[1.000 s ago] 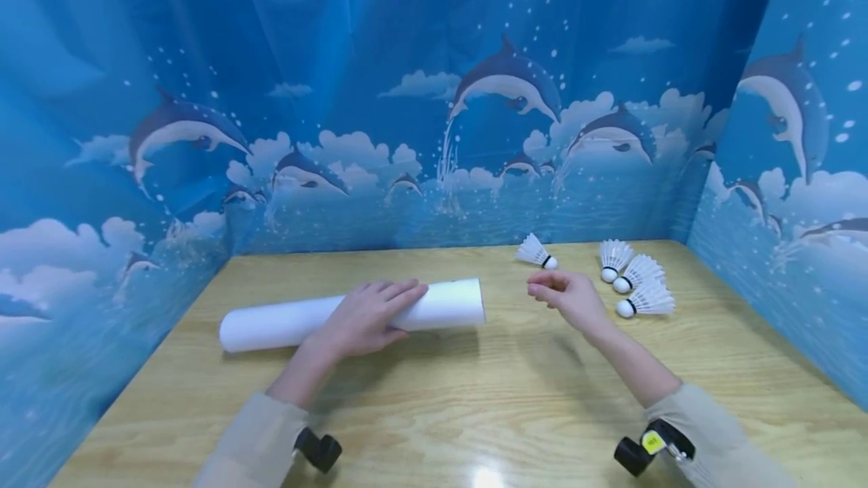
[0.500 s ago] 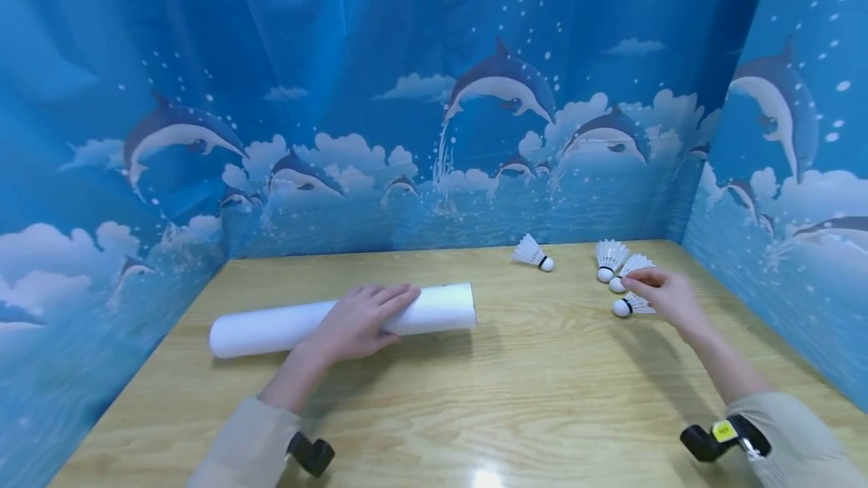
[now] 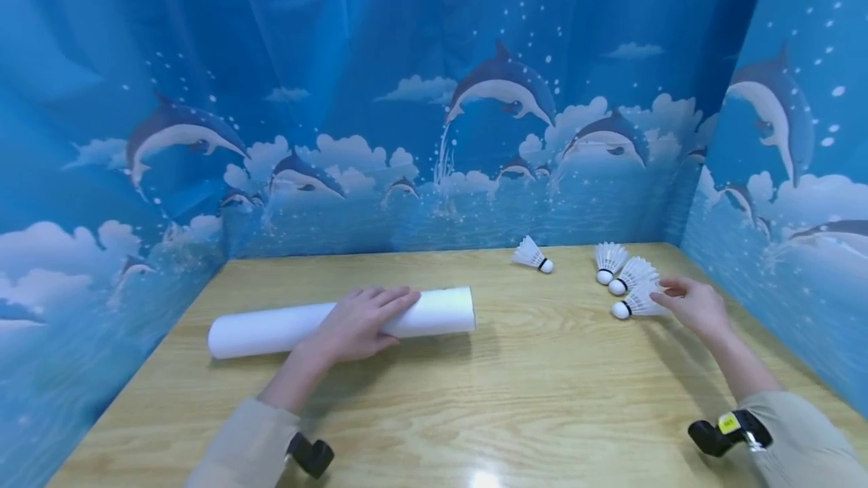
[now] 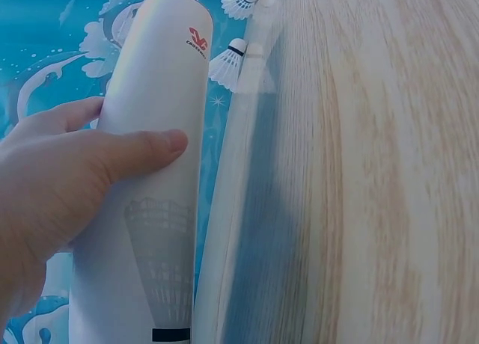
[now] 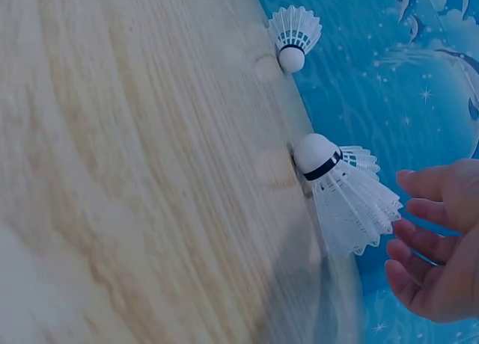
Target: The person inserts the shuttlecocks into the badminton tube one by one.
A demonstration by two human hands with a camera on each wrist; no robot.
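Note:
A long white shuttlecock tube (image 3: 444,311) lies on its side at the left middle of the table. My left hand (image 3: 359,324) grips it from above near its right end. In the left wrist view, the thumb (image 4: 153,153) lies across the tube, which bears a red logo and a printed shuttlecock. My right hand (image 3: 698,309) is at the feather end of the nearest white shuttlecock (image 3: 637,303), its fingers loosely bent. In the right wrist view, the fingertips are beside that shuttlecock's skirt (image 5: 352,209); whether they touch it I cannot tell.
Two more shuttlecocks, one farther back (image 3: 610,258) and one between (image 3: 632,275), lie close to the nearest one. Another shuttlecock (image 3: 533,255) is apart near the back edge. A blue dolphin-print curtain (image 3: 380,134) walls the wooden table (image 3: 488,398) at the back and sides.
My right hand has moved from the middle of the table rightward to the shuttlecock group, then slightly lower beside the nearest one. My left hand keeps its grip on the tube.

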